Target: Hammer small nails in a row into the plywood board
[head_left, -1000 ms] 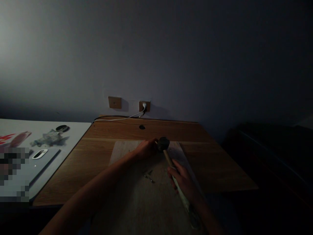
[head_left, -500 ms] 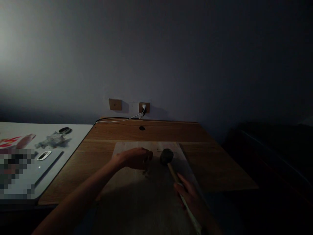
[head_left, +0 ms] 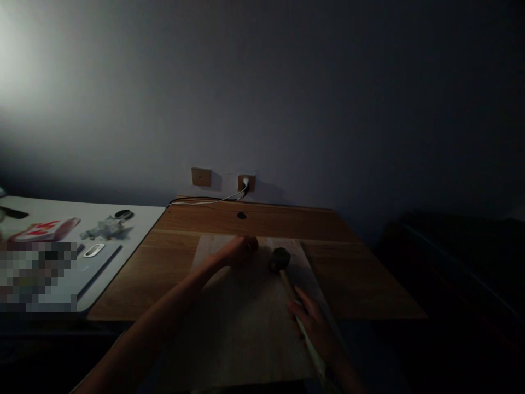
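Observation:
My right hand (head_left: 314,320) is wrapped around the pale wooden handle of a mallet (head_left: 280,259). Its dark, rounded head rests on or just over the far right part of a wooden board (head_left: 241,339). Close to the board's far edge, left of the mallet head, is my left hand (head_left: 241,250). Its fingers are curled in, and dim light hides whatever they hold, if anything. A tiny speck (head_left: 254,296) lies on the board below that hand.
The board lies on a brown wooden table (head_left: 361,284). On the white table (head_left: 143,216) to the left are a grey laptop-like slab (head_left: 96,273), a white oval object (head_left: 94,250), crumpled clear plastic (head_left: 107,227) and a red-and-white packet (head_left: 47,230). Cables run to a wall socket (head_left: 246,183).
My left hand has moved away from me toward the board's far edge. Small bits seen beneath it and near the mallet head no longer show there. My right hand still grips the mallet.

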Tool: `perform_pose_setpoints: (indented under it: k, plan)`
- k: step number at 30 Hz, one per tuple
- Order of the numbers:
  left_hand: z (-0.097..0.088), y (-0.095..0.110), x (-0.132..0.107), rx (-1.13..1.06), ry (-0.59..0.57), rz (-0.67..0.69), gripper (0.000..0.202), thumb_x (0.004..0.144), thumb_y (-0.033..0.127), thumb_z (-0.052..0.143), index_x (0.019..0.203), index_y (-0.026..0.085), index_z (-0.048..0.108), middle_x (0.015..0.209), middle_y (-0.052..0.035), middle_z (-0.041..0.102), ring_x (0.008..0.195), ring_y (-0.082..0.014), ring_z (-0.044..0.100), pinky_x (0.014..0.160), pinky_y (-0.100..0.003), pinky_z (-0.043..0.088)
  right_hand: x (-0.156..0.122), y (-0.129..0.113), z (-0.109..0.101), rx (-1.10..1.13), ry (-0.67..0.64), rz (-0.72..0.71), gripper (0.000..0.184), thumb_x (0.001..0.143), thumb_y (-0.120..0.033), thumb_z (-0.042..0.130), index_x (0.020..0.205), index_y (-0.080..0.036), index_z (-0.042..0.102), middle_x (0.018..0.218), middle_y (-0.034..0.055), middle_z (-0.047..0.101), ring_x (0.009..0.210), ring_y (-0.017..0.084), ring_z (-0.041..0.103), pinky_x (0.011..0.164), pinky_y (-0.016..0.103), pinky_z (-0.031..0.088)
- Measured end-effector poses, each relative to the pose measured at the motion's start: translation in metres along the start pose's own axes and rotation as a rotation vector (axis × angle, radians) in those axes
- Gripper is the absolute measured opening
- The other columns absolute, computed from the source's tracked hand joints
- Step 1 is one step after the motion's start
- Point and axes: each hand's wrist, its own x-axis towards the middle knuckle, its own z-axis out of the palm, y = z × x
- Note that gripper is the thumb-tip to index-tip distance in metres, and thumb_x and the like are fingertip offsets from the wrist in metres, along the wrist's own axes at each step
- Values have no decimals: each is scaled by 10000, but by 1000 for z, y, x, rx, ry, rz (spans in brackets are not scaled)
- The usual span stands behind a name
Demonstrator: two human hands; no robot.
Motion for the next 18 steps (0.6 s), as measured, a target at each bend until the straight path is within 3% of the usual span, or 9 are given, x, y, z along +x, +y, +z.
perform_pose_setpoints:
  k: [6,10,18]
  plan:
    - [15,-18,6,-158,157,-36,284,756,100,594,1012,150,705,898,-32,733,752,-136,635,690,-221,476,0,-3,-1,-24,-29,-28,626,825,-529,621,1346,-196,519,699,-59,542,453,87,464,394,197,364]
    - [16,-18,5,-180,170,-24,236,767,120,604,961,152,735,892,-35,743,761,-140,642,706,-226,482,2,-4,-2,-27,7,39,716,801,-524,618,1414,-189,461,738,-45,567,481,103,502,399,204,385]
    - [14,-17,4,-164,180,13,162,773,133,623,898,149,726,841,-25,725,744,-137,636,699,-226,480,4,-3,-6,9,-33,25,597,815,-504,613,1329,-211,542,751,-39,568,505,101,515,420,204,395]
